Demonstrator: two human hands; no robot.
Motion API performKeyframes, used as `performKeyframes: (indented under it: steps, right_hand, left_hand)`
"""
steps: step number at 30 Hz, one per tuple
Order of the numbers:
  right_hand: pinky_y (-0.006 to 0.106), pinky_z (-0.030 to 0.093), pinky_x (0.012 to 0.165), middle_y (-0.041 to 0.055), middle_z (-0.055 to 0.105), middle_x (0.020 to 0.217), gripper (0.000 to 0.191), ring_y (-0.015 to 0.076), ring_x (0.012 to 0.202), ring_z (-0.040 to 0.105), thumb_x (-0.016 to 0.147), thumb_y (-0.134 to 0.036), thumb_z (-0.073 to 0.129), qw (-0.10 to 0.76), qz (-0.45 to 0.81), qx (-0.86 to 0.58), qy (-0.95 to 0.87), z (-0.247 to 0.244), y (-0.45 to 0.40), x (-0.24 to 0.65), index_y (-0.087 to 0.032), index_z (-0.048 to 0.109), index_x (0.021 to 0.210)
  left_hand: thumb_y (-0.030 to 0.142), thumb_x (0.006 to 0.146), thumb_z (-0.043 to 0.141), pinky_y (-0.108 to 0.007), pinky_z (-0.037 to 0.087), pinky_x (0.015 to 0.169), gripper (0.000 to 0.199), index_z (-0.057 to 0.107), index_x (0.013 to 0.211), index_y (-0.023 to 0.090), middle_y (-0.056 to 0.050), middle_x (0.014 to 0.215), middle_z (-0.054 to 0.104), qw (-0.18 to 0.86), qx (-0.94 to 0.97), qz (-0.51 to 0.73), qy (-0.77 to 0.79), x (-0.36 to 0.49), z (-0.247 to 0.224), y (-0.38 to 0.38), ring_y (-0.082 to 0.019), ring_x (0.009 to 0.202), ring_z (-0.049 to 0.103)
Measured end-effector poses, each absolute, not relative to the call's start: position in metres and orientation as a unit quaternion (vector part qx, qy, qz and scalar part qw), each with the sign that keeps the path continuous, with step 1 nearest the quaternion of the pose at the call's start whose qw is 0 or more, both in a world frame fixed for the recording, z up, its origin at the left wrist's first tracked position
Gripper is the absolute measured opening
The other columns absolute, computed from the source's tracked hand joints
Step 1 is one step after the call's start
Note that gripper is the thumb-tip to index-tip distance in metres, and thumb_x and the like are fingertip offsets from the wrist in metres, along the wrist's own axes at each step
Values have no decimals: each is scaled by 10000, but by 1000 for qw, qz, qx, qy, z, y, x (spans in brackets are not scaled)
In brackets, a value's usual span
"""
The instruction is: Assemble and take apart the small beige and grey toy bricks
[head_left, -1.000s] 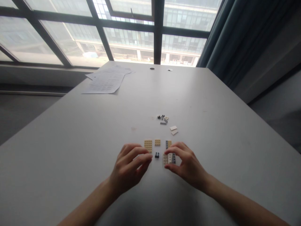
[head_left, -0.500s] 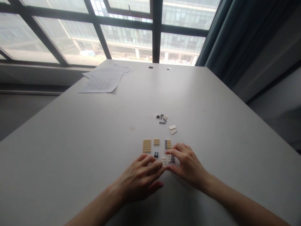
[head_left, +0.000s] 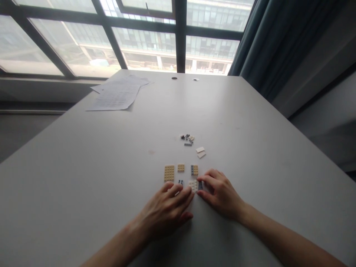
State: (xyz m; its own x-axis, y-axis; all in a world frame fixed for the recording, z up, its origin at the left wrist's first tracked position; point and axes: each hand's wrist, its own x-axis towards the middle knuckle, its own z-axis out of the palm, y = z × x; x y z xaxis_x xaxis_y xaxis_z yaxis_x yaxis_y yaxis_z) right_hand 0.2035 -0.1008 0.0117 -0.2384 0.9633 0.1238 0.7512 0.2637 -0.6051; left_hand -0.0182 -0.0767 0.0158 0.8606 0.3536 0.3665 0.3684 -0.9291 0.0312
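Note:
Around a small dark grey brick piece (head_left: pixel 200 185), the thumb and index finger of my right hand (head_left: pixel 221 190) are closed at its two ends. The piece lies against the right side of white studded plates (head_left: pixel 192 185). My left hand (head_left: pixel 167 209) is held palm down with fingers stretched out, its fingertips touching the left front of the white plates. Just beyond the left fingers sits a small dark studded piece (head_left: pixel 180 182), partly covered. Behind stand a large tan plate (head_left: pixel 169 173), a smaller tan plate (head_left: pixel 181 168) and a tan-and-grey plate (head_left: pixel 194 170).
Farther back on the white table (head_left: pixel 111 155) lie two white flat tiles (head_left: pixel 200 152) and a cluster of tiny black, grey and white pieces (head_left: pixel 187 138). Printed papers (head_left: pixel 116 94) rest at the far left. A window and a dark curtain (head_left: pixel 256 48) border the table.
My right hand has brought its white and grey pieces against the white plate by my left fingers, closing the gap between them. The whole view has shifted slightly.

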Motion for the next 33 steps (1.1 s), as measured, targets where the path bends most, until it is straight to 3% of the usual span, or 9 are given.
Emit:
performKeyframes:
  steps: [12, 17, 33]
  right_hand:
    - [376, 417, 858, 57, 598, 988, 232, 220, 918, 529, 810, -264, 659, 240, 210, -569, -758, 14, -102, 201, -219, 635, 1036]
    - [376, 421, 860, 55, 597, 1010, 327, 223, 935, 524, 798, -245, 667, 247, 207, -569, -756, 12, -102, 201, -222, 593, 1116]
    - [376, 434, 829, 48, 591, 941, 246, 229, 905, 527, 767, -301, 710, 251, 192, -593, -741, 10, -103, 203, -217, 626, 983]
  left_hand:
    - [364, 871, 562, -380, 413, 823, 391, 560, 1194, 144, -105, 1156, 620, 18, -965, -165, -205, -19, 12, -77, -229, 941, 550]
    - [377, 884, 538, -377, 411, 832, 370, 570, 1183, 160, -109, 1167, 616, 25, -964, -164, -208, -19, 12, -77, -227, 952, 550]
    - [360, 893, 532, -375, 413, 823, 340, 586, 1156, 152, -99, 1114, 640, 19, -959, -188, -210, -19, 14, -77, -219, 931, 550]
